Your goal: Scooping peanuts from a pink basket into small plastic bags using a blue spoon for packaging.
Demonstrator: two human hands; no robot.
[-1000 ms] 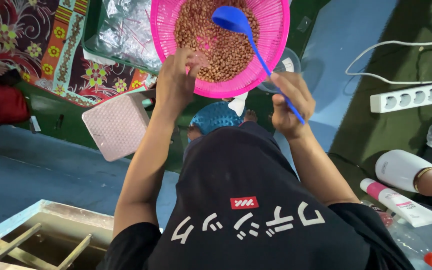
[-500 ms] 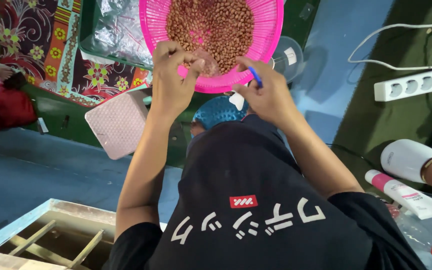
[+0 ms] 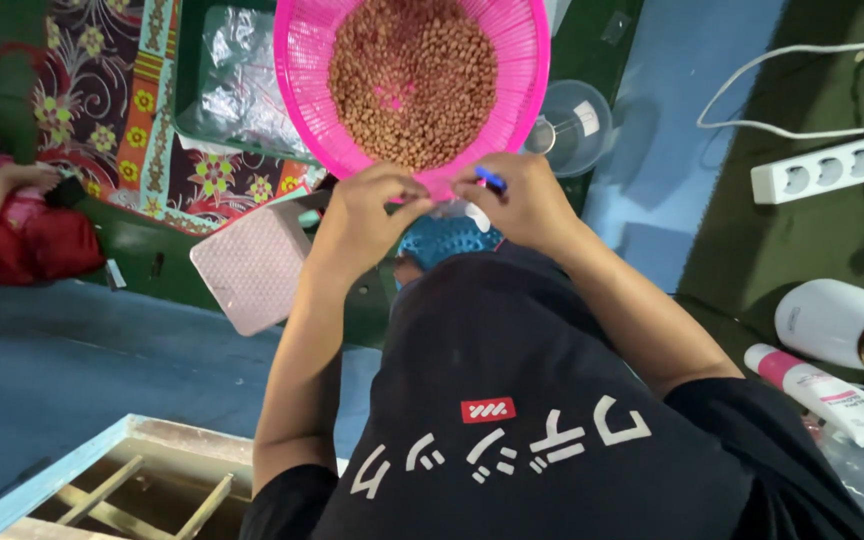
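Both hands have drawn together at the near rim of the pink basket (image 3: pixel 304 60) since the earlier frames, and the blue scoop, formerly raised over the nuts, now shows only as a small blue tip (image 3: pixel 490 179) above the right hand (image 3: pixel 517 203). Left hand (image 3: pixel 362 218): fingers curled, fingertips pinched at the basket's near edge beside the right hand, the two nearly touching. Right hand: closed around the blue scoop; most of the tool is hidden by the fingers. Whatever small item sits between the fingertips cannot be made out.

Pink basket: round, bright pink plastic, finely slotted wall, holding a heap of reddish-brown peanuts (image 3: pixel 412 75) that covers its bottom; a patch of pink shows through near the middle. It lies just beyond the hands, at the top centre of the head view.

Surroundings: a clear plastic cup (image 3: pixel 574 125) just right of the basket; a pale pink textured block (image 3: pixel 247 265) to the left of the left forearm; a blue dimpled object (image 3: pixel 447 240) beneath the hands; a white power strip (image 3: pixel 832 167) well to the right; a patterned floral mat (image 3: pixel 102 110) at upper left.
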